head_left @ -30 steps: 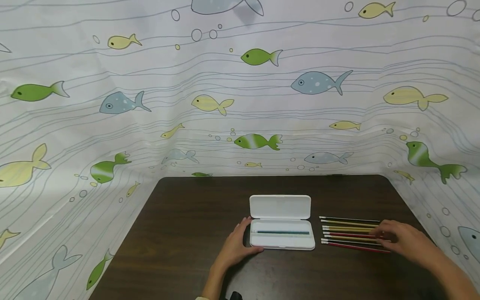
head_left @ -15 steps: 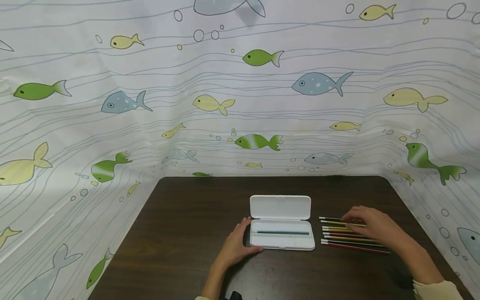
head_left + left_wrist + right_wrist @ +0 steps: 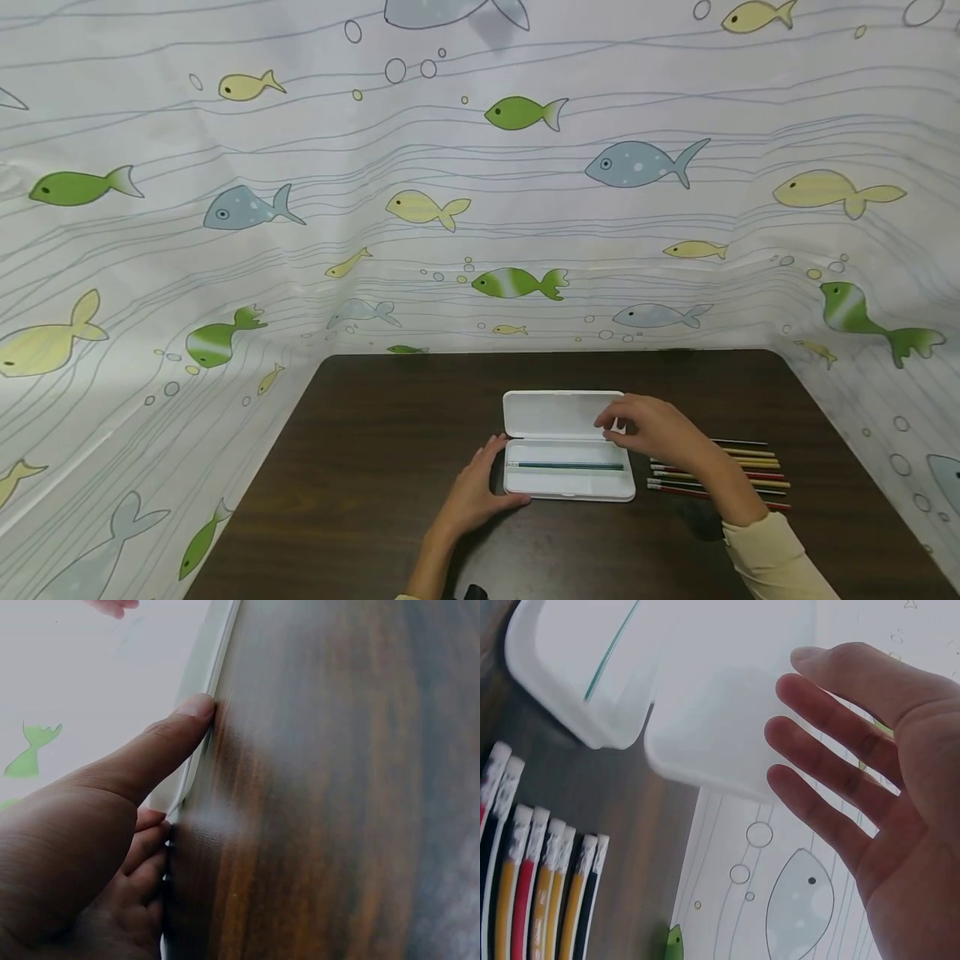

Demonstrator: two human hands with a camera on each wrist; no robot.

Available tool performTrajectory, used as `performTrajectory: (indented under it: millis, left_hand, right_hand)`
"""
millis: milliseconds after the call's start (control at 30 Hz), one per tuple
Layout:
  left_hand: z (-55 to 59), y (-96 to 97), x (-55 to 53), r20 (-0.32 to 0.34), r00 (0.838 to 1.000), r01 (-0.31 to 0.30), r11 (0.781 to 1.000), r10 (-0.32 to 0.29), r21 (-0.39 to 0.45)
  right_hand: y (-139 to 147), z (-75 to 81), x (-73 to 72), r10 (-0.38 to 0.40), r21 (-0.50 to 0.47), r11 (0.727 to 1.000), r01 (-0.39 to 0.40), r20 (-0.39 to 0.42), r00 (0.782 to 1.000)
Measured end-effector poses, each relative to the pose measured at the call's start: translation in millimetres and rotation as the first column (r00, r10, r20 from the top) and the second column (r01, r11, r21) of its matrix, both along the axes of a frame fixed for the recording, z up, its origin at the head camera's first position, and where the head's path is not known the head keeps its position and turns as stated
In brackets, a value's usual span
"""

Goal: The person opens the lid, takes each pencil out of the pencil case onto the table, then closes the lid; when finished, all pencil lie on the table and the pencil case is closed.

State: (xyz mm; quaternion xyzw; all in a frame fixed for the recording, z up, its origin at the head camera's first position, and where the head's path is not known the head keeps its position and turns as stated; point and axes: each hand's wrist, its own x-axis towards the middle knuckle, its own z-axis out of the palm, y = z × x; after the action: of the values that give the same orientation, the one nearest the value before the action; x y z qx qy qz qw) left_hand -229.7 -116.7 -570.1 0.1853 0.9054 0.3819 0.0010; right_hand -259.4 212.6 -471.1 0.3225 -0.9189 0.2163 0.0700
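A white pencil case (image 3: pixel 570 494) lies with its lid (image 3: pixel 555 415) raised back. One blue-green pencil (image 3: pixel 570 467) lies lengthwise inside it. My left hand (image 3: pixel 471 492) holds the case's left end, thumb at the front edge and fingers round the far side; the left wrist view shows the thumb (image 3: pixel 172 739) against the rim. My right hand (image 3: pixel 660 429) is over the right end of the lid, fingers loosely bent. In the right wrist view that hand (image 3: pixel 877 765) has its thumb and fingers apart, with nothing between them.
To the right of the case lie several eraser-tipped pencils (image 3: pixel 575 896) in yellow, red and black, side by side, partly hidden by my right forearm in the head view. A fish-patterned white sheet (image 3: pixel 420 250) surrounds the dark wooden table (image 3: pixel 375 433).
My right hand has travelled left from the far ends of the loose pencils, across them, to the lid of the pencil case. The left hand stays on the case.
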Motion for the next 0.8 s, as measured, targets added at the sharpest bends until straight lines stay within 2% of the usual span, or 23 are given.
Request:
performTrajectory:
  millis: [267,567,800]
  left_hand:
    - [0.0,0.5,0.1,0.000,1.000,-0.007,1.000,0.007,0.004]
    - [0.1,-0.4,0.6,-0.005,1.000,0.001,1.000,-0.001,0.005]
    - [0.1,-0.6,0.6,0.007,1.000,-0.002,1.000,0.002,0.009]
  right_hand:
    - [-9,-4.2,-4.4,0.019,-0.014,1.000,-0.018,0.061,0.998]
    - [-20,-35.8,-5.4,0.049,-0.022,0.999,-0.046,0.175,0.983]
    - [-22,-53.9,-6.8,0.075,-0.018,0.997,-0.073,0.179,0.981]
